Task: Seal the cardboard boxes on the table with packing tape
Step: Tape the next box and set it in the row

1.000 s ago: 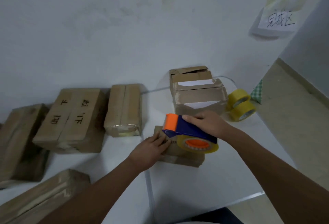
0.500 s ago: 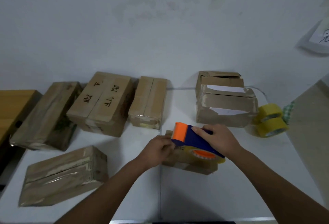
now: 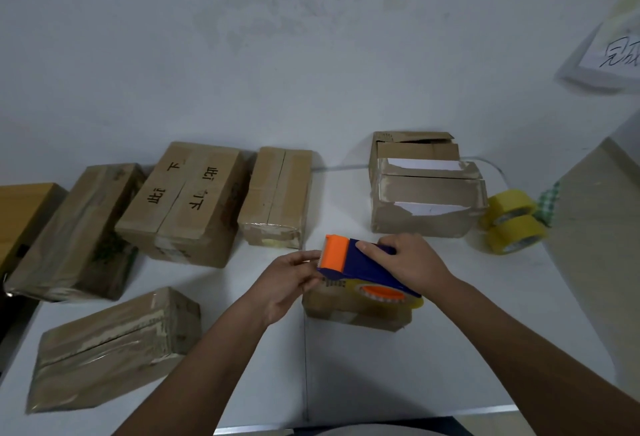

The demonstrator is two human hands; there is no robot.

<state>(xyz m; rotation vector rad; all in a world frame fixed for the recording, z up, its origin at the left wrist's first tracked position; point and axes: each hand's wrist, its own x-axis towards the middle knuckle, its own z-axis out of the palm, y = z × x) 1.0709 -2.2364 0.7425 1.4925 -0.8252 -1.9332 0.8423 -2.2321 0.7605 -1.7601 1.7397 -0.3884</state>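
Fig. legend. R hand (image 3: 408, 264) gripped the dispenser (image 3: 363, 267) from above, fingers curled over its blue body; orange blade end pointed away to the L, tape roll (image 3: 388, 295) below the R wrist. L hand (image 3: 287, 278) sat at the blade end, fingertips together as if pinching the loose tape end; the tape itself was too thin to make out, so the pinch is a judgement.

Directly under both hands: small box (image 3: 356, 311), the one in work. Dispenser hovered just above or touched its top; cannot tell which. No fresh strip showed on its visible face, so this box was judged at the start of its seal (tape being pulled, not yet laid).

Outward, L of the L hand: near box (image 3: 114, 342), glossy w/ tape wrap, judged done. Beyond the L hand: narrow box (image 3: 277, 196), tape at its near end, centre seam looked bare; lettered box (image 3: 183, 200), seam visible, tape on near end; far-L box (image 3: 76, 231), shiny wrap. Whether these seams were sealed could not be told for sure.

Beyond the R hand: torn box (image 3: 426, 189), flaps ragged, white paper showing; judged unsealed. R of it: two spare yellow rolls (image 3: 512, 221), stacked, near table (image 3: 381, 383) edge.

Progress est.: one or two boxes clearly taped, one in hand, at least the torn box left.
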